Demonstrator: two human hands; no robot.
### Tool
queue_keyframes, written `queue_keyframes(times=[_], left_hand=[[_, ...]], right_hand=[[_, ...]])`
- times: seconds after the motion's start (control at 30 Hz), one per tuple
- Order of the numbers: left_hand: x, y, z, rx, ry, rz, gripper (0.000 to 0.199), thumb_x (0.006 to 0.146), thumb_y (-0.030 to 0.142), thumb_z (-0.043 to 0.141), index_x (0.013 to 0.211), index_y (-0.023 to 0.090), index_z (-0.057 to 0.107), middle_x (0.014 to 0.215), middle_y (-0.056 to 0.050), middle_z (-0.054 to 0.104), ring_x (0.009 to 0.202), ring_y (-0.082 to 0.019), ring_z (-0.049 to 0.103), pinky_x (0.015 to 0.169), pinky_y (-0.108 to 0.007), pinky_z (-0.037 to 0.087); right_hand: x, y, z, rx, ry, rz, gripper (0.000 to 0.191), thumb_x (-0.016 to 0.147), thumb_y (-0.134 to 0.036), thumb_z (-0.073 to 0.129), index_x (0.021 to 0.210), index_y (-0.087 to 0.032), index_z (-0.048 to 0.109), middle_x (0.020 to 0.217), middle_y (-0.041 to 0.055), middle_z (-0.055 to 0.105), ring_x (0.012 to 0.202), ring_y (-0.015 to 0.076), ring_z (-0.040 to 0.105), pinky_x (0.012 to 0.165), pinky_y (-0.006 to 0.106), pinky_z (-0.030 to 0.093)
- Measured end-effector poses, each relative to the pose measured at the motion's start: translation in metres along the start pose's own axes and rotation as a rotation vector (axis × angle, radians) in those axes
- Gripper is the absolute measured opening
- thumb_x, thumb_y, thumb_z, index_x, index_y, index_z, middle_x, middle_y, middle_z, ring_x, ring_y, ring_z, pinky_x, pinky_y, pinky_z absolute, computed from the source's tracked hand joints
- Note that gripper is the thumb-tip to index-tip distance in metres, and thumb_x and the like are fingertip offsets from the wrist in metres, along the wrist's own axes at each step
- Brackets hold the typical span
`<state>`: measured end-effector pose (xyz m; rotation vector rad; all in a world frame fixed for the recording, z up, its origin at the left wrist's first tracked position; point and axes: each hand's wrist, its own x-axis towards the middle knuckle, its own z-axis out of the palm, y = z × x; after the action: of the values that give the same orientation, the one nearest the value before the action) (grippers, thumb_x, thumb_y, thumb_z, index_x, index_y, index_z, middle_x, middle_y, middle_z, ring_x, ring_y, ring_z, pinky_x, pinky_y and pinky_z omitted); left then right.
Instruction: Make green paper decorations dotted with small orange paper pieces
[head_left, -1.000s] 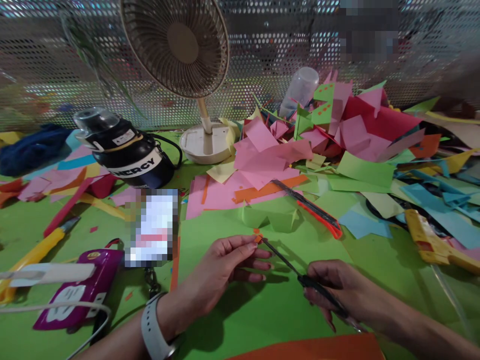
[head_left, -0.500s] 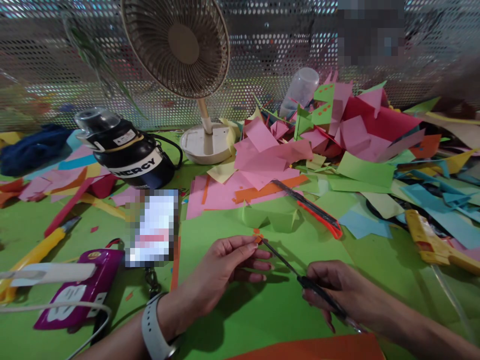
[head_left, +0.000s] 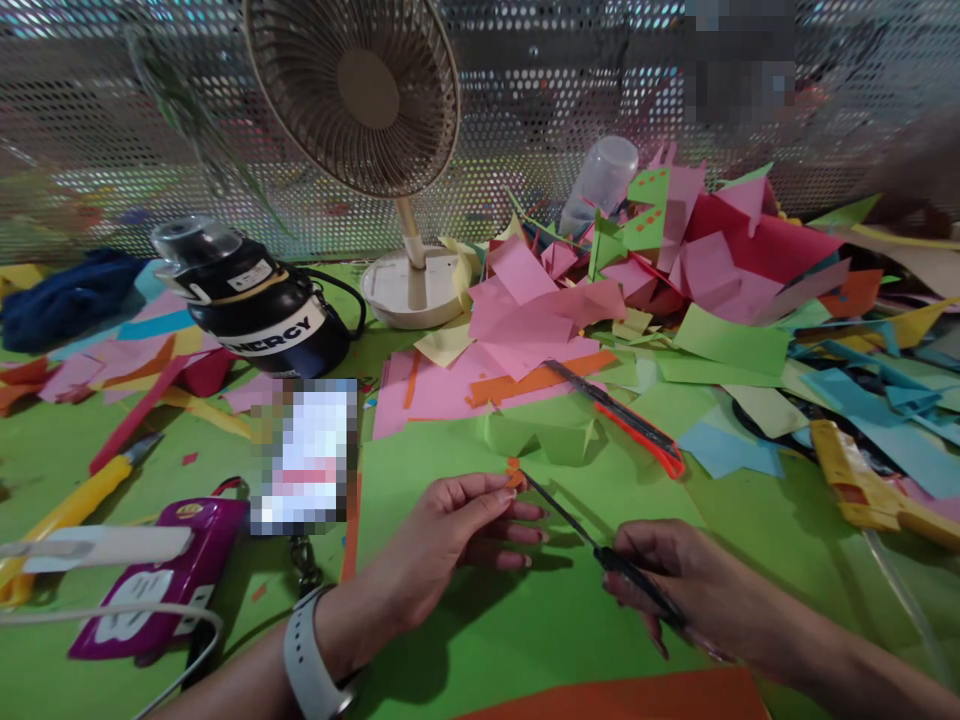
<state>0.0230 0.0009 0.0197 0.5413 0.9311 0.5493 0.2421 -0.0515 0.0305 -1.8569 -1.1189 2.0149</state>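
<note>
Between the thumb and forefinger of my left hand [head_left: 457,530] is a tiny orange paper piece [head_left: 514,474], pinched near its lower end. The other left fingers are loosely extended below it. My right hand [head_left: 675,570] is closed around the black handle of what look like scissors [head_left: 574,522], seen edge-on. Their thin dark tip lies right beside the orange paper; whether it touches is too small to tell. Both hands are above a green paper sheet [head_left: 495,640]. Just beyond them is a folded, cut green paper piece [head_left: 536,435].
An orange-edged cutter [head_left: 622,415] lies beyond my hands. Paper scraps [head_left: 570,310] are heaped at the back right. A yellow glue gun [head_left: 855,480] is at right; a phone [head_left: 307,455], purple device [head_left: 161,570], black bottle [head_left: 262,300] and fan [head_left: 412,290] are left.
The scissors have tilted slightly in my right hand, and their rear end shows less. My left hand and its orange paper are almost unmoved.
</note>
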Motion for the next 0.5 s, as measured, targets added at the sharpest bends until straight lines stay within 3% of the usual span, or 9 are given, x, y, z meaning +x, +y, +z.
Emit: queue_keyframes(times=[0.23,0.5], left_hand=[[0.0003,0.0005,-0.0013,-0.029,-0.001,0.031,0.015,0.078,0.025,0.072,0.090,0.016,0.070,0.087,-0.007,0.076,0.073,-0.016,0.071,0.059,-0.023,0.056],[-0.0015,0.0016,0.0003,-0.051,-0.010,0.034,0.014,0.078,0.025,0.072,0.089,0.016,0.071,0.086,-0.007,0.076,0.072,-0.016,0.071,0.060,-0.023,0.056]], right_hand=[[-0.0024,-0.0012,-0.0038,-0.014,-0.035,-0.023,0.053,0.062,-0.067,0.067,0.068,-0.018,0.048,0.044,-0.0066,0.055,0.027,-0.0004,0.028,0.026,0.012,0.022],[-0.0022,-0.0007,0.0000,0.051,-0.044,-0.039,0.050,0.056,-0.059,0.075,0.061,-0.018,0.047,0.041,-0.0097,0.046,0.029,0.0003,0.032,0.028,0.013,0.021]])
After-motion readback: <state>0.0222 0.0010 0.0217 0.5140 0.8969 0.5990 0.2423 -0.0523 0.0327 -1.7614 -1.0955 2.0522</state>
